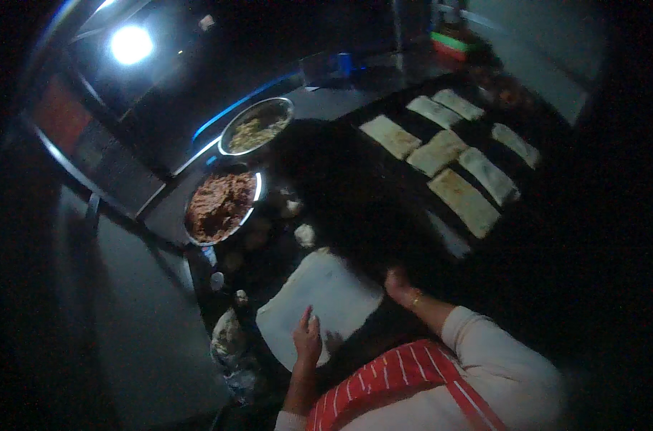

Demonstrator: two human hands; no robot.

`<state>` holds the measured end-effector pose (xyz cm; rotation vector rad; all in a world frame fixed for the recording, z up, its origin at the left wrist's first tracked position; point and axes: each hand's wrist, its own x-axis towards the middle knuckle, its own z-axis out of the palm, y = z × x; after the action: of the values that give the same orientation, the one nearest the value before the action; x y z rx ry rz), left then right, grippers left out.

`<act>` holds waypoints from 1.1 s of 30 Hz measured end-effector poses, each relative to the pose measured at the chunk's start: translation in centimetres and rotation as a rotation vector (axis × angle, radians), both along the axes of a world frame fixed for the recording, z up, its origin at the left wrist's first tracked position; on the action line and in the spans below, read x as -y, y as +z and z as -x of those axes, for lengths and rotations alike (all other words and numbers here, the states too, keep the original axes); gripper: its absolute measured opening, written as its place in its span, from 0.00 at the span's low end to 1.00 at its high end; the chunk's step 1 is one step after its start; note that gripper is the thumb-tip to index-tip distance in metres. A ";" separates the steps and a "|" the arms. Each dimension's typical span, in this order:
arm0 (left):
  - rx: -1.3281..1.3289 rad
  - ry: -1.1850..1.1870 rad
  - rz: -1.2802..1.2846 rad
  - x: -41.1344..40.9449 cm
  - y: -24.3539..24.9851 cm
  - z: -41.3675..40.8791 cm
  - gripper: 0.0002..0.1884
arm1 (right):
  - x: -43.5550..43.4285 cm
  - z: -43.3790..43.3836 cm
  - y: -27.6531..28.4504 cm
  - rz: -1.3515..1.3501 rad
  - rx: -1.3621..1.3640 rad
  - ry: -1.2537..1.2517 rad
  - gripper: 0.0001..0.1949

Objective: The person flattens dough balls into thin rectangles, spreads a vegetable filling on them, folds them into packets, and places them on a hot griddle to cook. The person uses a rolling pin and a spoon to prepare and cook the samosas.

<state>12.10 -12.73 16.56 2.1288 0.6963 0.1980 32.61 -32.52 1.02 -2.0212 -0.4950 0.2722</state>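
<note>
A wide, thin sheet of pale dough (326,291) lies spread on the dark worktop in front of me. Over its near side is my left hand (308,336), with the fingers extended and slightly apart and nothing visible in them. Whether the fingertips press on the dough or hover above it is unclear. My right hand (399,285) is just beyond the right edge of the sheet. Its fingers look curled, but blur and shadow hide whether anything is in them. A small white dough ball (305,235) sits just past the far edge of the sheet.
A metal bowl of reddish-brown filling (221,207) stands at the far left, with another bowl of yellow-green filling (256,132) behind it. Several flat filled breads (464,202) lie on a dark surface at right. A plastic-wrapped bundle (232,345) sits at the left edge.
</note>
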 end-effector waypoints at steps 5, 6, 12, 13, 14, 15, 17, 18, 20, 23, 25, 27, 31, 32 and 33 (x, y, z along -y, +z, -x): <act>0.051 0.208 0.699 -3.3 2.2 -11.3 0.24 | -0.2 -5.7 0.5 0.299 0.217 0.111 0.19; 0.076 0.241 0.779 -3.8 2.0 -14.0 0.23 | 0.6 -6.3 1.0 0.408 0.257 0.109 0.20; 0.194 -0.001 0.954 -10.2 1.0 -25.2 0.16 | -1.1 -6.1 5.2 0.261 0.433 0.051 0.20; 0.249 0.040 0.987 -10.4 0.8 -27.1 0.15 | -1.4 -6.7 6.3 0.200 0.490 0.033 0.19; 0.302 0.082 1.019 -10.6 0.6 -29.1 0.14 | -1.7 -6.3 3.6 0.216 0.466 0.076 0.20; 0.333 0.088 1.040 -10.9 0.7 -31.3 0.14 | -2.4 -5.1 -0.4 0.230 0.438 0.108 0.20; 0.337 0.098 1.060 -11.8 0.0 -34.4 0.13 | -3.0 -4.7 -2.9 0.137 0.350 0.170 0.19; 0.335 0.105 1.065 -12.3 -0.5 -35.6 0.13 | -3.3 -4.5 -1.6 0.029 0.298 0.195 0.19; 0.322 0.116 1.059 -13.0 -1.1 -37.7 0.13 | -3.6 -4.7 2.0 -0.051 0.267 0.246 0.19; 0.302 0.134 1.058 -13.2 -1.7 -40.0 0.12 | -4.2 -5.0 3.5 -0.056 0.226 0.286 0.18; 0.288 0.143 1.064 -13.2 -2.2 -40.4 0.12 | -4.1 -5.1 3.4 -0.056 0.201 0.287 0.17; 0.282 0.161 1.061 -13.5 -2.5 -39.8 0.12 | -3.9 -5.1 3.3 -0.059 0.167 0.301 0.17; 0.277 0.205 1.034 -14.5 -2.3 -37.6 0.11 | -3.9 -4.7 3.1 -0.034 0.085 0.323 0.16; 0.277 0.230 1.020 -14.7 -2.0 -36.6 0.11 | -4.0 -4.8 3.1 -0.026 0.048 0.330 0.16; 0.278 0.252 1.013 -14.7 -1.8 -35.6 0.11 | -3.9 -4.8 3.4 -0.016 0.014 0.339 0.16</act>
<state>47.68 1.97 14.74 1.0267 0.6907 0.2099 37.46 -28.61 4.45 -1.9189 -0.8476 0.4579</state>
